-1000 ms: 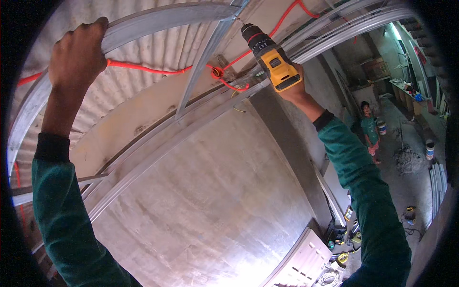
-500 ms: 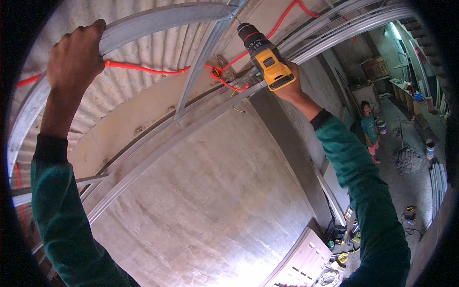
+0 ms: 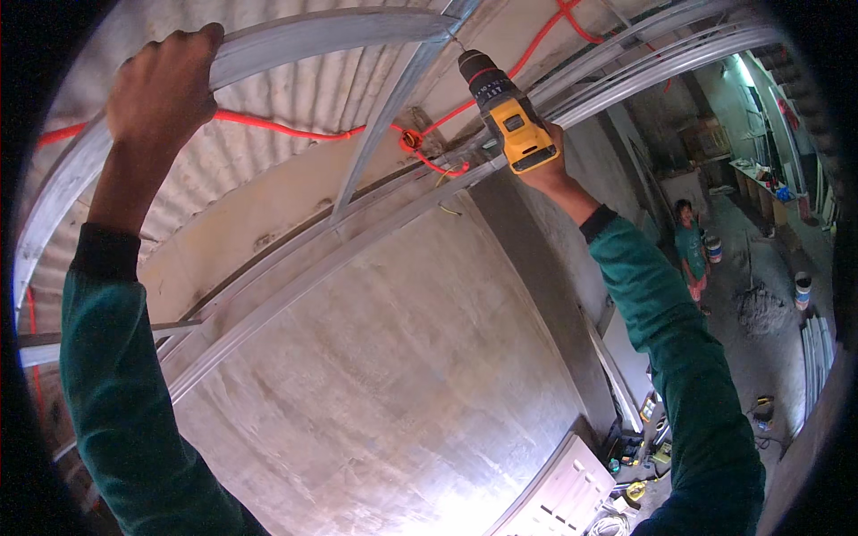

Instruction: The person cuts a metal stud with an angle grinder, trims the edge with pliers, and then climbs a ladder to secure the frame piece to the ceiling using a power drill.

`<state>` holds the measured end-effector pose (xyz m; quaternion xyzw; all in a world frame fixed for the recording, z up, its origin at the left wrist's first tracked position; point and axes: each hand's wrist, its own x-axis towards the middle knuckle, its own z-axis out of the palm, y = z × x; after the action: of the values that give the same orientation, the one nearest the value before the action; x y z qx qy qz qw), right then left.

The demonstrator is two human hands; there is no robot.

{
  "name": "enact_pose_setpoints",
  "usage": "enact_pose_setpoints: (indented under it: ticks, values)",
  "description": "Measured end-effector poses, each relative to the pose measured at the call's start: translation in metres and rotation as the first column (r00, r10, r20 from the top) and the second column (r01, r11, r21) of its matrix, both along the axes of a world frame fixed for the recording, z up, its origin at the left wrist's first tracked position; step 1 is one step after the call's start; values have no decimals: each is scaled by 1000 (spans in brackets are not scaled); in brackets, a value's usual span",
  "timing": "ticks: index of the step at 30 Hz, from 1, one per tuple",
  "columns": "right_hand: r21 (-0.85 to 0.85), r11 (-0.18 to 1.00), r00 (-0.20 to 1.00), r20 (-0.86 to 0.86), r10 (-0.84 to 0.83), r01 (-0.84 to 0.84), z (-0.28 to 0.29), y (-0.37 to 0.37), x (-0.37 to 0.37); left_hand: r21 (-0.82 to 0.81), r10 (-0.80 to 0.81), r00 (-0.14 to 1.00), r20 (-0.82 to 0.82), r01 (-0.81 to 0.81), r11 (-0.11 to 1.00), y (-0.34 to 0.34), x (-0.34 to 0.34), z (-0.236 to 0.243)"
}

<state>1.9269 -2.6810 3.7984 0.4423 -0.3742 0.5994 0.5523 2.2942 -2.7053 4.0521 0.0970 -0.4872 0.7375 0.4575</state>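
Observation:
Overhead, my left hand is closed round a long grey metal channel that runs across the upper left. My right hand grips a yellow and black cordless drill from behind, its handle mostly hidden. The drill points up and left, and its thin bit reaches the spot where the channel's right end meets a crossing metal strip. Whether a screw sits at the tip is too small to tell. Behind the strip hangs an orange conduit with a round orange junction box.
Metal rails run along the top right above a grey plastered wall. Far below on the right, a person stands near buckets and a heap of rubble. Tools and a pale panel lie at the bottom.
In the picture, both hands, the channel and the drill have shifted slightly right, along with the surroundings. My grip on the channel and drill is unchanged, the bit still at the joint.

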Motion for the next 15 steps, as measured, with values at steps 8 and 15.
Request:
enact_pose_setpoints:
  ticks: [8,15]
  values:
    - [-154,986,989,-115,-88,70,2,-7,4,28,39,999,-8,-39,999,-8,2,7]
    - [-65,995,992,-110,63,-70,1,-23,12,67,146,988,-42,-143,988,-23,17,8]
